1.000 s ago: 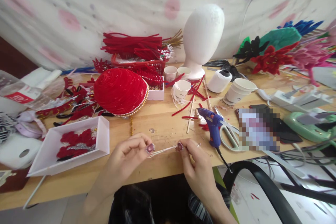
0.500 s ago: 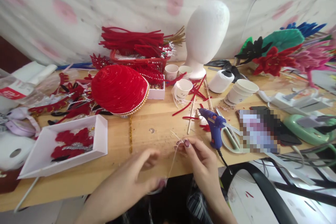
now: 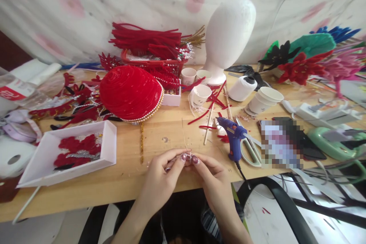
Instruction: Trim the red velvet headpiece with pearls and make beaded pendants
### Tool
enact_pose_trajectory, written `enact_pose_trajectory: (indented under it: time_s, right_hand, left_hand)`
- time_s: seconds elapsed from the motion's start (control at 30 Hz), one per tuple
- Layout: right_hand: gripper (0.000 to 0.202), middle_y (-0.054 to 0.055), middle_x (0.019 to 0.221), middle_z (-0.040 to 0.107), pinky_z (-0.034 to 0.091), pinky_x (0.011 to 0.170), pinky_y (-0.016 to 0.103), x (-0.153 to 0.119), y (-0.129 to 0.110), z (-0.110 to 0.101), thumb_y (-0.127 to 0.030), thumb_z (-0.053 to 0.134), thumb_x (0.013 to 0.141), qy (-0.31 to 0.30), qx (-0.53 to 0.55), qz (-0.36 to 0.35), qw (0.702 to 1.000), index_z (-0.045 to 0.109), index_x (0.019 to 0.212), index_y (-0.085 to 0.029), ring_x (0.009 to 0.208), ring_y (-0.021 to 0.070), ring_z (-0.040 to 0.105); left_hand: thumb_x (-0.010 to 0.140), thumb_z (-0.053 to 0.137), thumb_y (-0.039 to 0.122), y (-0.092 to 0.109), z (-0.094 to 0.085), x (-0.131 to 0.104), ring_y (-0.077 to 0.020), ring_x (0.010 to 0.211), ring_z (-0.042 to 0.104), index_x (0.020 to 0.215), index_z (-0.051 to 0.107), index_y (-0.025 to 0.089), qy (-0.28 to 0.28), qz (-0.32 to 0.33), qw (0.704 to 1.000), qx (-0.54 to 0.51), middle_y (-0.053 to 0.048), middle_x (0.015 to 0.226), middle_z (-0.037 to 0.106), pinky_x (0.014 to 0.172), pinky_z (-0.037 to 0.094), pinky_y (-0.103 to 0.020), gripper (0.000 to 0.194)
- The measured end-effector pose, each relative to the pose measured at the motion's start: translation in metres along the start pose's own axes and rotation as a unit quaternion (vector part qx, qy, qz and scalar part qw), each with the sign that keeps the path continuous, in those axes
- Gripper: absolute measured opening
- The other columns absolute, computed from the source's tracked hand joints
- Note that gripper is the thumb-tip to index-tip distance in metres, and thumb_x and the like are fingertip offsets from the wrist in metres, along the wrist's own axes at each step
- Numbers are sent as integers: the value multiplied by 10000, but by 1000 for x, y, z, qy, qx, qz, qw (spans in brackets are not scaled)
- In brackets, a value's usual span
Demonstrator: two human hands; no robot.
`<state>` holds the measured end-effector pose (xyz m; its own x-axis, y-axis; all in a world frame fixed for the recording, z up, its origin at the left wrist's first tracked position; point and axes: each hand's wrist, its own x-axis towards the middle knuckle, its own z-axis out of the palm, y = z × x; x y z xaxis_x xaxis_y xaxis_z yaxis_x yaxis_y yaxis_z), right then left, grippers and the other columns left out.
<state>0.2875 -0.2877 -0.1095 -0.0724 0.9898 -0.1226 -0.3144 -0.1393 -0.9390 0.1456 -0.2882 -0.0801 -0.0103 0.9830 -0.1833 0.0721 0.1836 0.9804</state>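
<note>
My left hand (image 3: 164,173) and my right hand (image 3: 211,173) meet over the table's front edge, thumbs nearly touching. Between their fingertips they pinch a small pale piece (image 3: 188,156), too small to make out, with a thin thread or wire (image 3: 184,135) standing up from it. Right of my right hand lies a blue glue gun (image 3: 233,137), beside scissors (image 3: 251,152). A red velvety dome (image 3: 130,93) edged with pearls rests on the table behind my left hand. The paper cup (image 3: 201,96) behind my hands has white thread around it.
A white box (image 3: 108,145) holding red pieces stands at the left. Behind are a red basket (image 3: 154,66) and a white head form (image 3: 228,38). A thread spool (image 3: 242,88), stacked cups (image 3: 264,100), a phone (image 3: 281,143) and a power strip (image 3: 323,114) lie to the right.
My left hand has moved up and right from the table edge to meet my right hand, and its fingers have closed on the small piece. My right hand has shifted slightly left and down.
</note>
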Motion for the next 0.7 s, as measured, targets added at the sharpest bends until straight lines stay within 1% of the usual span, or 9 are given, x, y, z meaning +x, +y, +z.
enact_pose_trajectory:
  time_s: [0.07,0.13,0.2,0.27,0.33,0.4,0.5,0.6,0.7]
  right_hand:
    - [164,27,812,776,583,758,261,1,0,1,-404,789,834,-4,31,23,999,819,908,-261,716,150,696]
    - [180,34,791,776,585,711,251,2,-1,3,-413,809,810,-2,54,36,998,817,874,-245,698,153,696]
    - [190,36,777,776,584,684,237,3,-3,5,-414,826,790,3,65,39,997,813,845,-233,683,149,696]
    - [199,37,778,775,585,676,224,3,-4,6,-414,835,780,6,70,42,997,808,833,-223,680,142,697]
    - [211,40,787,774,587,672,218,3,-5,7,-415,843,769,7,74,45,996,805,827,-215,680,137,698]
    - [223,42,785,770,589,663,216,4,-5,8,-414,856,753,4,76,52,996,802,816,-207,676,136,699]
    - [243,42,761,757,586,646,216,4,-4,9,-413,870,734,-2,72,62,995,795,814,-196,671,138,701]
    - [245,37,743,746,582,638,227,4,-3,7,-402,864,747,-13,67,63,996,780,843,-192,651,138,696]
    - [232,40,762,749,573,645,241,4,-4,4,-367,844,783,-43,78,72,993,749,906,-195,637,136,692]
  left_hand:
    - [816,634,399,2,1,5,-133,582,563,902,784,172,16,-34,997,-60,-21,666,661,609,517,-258,286]
    - [733,650,376,4,1,9,-71,428,332,887,782,144,10,-81,989,-125,50,485,473,416,323,-195,308]
    - [654,652,349,5,0,12,-47,415,170,909,776,122,-15,-125,975,-183,103,433,311,390,158,-177,363]
    - [651,670,375,4,-3,13,-42,422,128,924,771,111,-33,-140,969,-199,121,425,264,398,111,-177,393]
    - [712,694,450,2,-5,14,-49,408,191,902,774,118,-19,-121,980,-160,104,416,324,391,148,-185,391]
    - [781,683,485,-1,-5,15,-79,450,392,854,780,141,11,-67,992,-107,54,457,468,430,299,-196,364]
    - [832,667,435,-4,-6,15,-158,691,619,758,768,171,43,8,998,-35,-15,624,667,641,469,-239,292]
    - [841,655,431,-3,-9,14,-189,731,643,684,746,179,37,19,999,13,-30,659,709,651,472,-255,311]
    - [848,644,423,2,-14,14,-184,707,638,671,745,181,2,24,999,21,-23,654,718,637,464,-253,316]
